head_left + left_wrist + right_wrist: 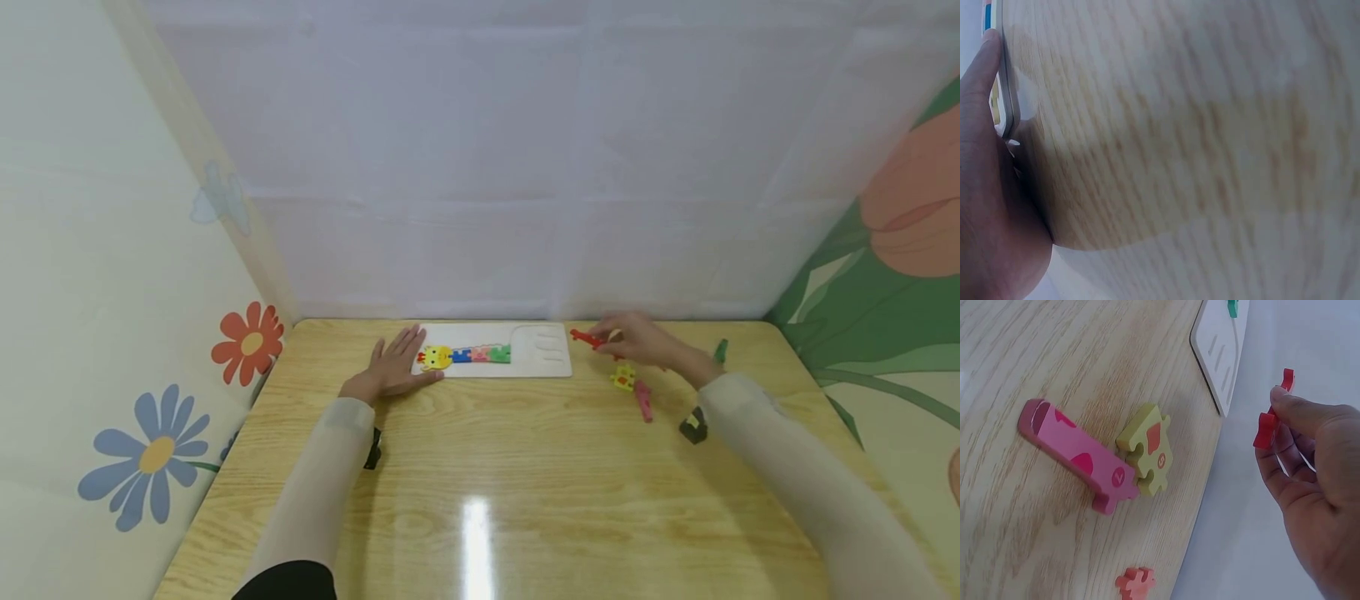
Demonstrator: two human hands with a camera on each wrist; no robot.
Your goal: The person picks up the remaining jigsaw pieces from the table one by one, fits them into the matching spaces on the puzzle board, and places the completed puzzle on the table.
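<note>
A white puzzle board (536, 368) lies near the table's back edge. Set in it from the left are a yellow giraffe head (437, 358) and blue, pink and green pieces (500, 354); bare outlined recesses show at its right end. My left hand (393, 367) rests with fingers spread over the board's left end, thumb along the front edge. Right of the board, my right hand (643, 340) pinches a red puzzle piece (1265, 429) between thumb and fingers, raised above the table. Below that hand lie a yellow piece marked 5 (1152, 450) and a pink piece marked 7 (1079, 450), touching.
A salmon-coloured piece (1135, 584) lies on the table closer to the right wrist. Farther right, a green piece (721, 351) is partly hidden behind the right forearm. A white cloth wall (480, 208) rises straight behind the wooden table (555, 483).
</note>
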